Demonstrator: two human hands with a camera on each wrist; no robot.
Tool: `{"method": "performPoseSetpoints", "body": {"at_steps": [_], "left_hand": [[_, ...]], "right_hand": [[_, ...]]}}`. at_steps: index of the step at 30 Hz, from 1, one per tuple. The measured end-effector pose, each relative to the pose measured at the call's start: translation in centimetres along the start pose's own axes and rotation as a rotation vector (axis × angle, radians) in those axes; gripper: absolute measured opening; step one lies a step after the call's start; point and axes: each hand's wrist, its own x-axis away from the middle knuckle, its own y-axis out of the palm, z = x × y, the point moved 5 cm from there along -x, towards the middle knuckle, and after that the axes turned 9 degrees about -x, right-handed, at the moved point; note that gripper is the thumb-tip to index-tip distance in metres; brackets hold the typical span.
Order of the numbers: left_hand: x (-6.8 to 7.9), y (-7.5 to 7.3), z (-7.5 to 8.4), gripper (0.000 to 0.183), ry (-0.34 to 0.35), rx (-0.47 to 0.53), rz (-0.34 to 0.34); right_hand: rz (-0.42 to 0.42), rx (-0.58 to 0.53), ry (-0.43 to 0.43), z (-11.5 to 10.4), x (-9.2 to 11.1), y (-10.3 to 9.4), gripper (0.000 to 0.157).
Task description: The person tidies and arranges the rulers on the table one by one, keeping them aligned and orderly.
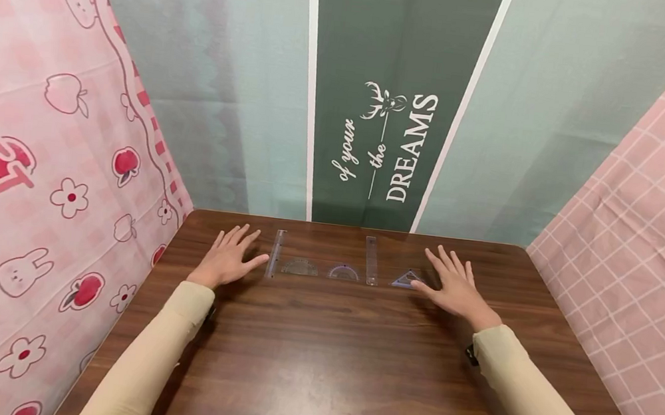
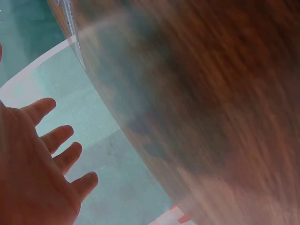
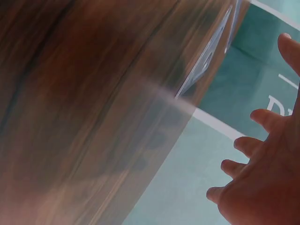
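Note:
A row of clear plastic drawing tools lies along the far part of the table. At its left end is a ruler (image 1: 276, 253), then a protractor (image 1: 300, 267), a second protractor with a bluish tint (image 1: 343, 273), another ruler (image 1: 371, 260) and a blue-edged set square (image 1: 406, 279). My left hand (image 1: 228, 259), fingers spread, hovers left of the row, thumb tip close to the left ruler. The right hand (image 1: 453, 284) is spread too, its thumb overlapping the set square's right corner in the head view. Both hands hold nothing; the right wrist view shows the set square (image 3: 200, 65) edge-on.
The brown wooden table (image 1: 306, 358) reaches back to a green curtain (image 1: 377, 51) with white lettering. Pink patterned cloth (image 1: 87, 197) hangs along the left side, and pink checked cloth (image 1: 650, 218) along the right.

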Motion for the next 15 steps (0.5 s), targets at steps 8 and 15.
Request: {"method": "performPoseSetpoints", "body": {"at_steps": [8, 15], "left_hand": [[-0.7, 0.2, 0.7, 0.086, 0.007, 0.001, -0.018], [-1.3, 0.4, 0.9, 0.086, 0.019, 0.020, -0.028]], "right_hand": [[0.018, -0.012, -0.069, -2.5, -1.3, 1.4, 0.097], [-0.030, 0.004, -0.089, -4.9, -2.5, 3.1, 0.097]]}}
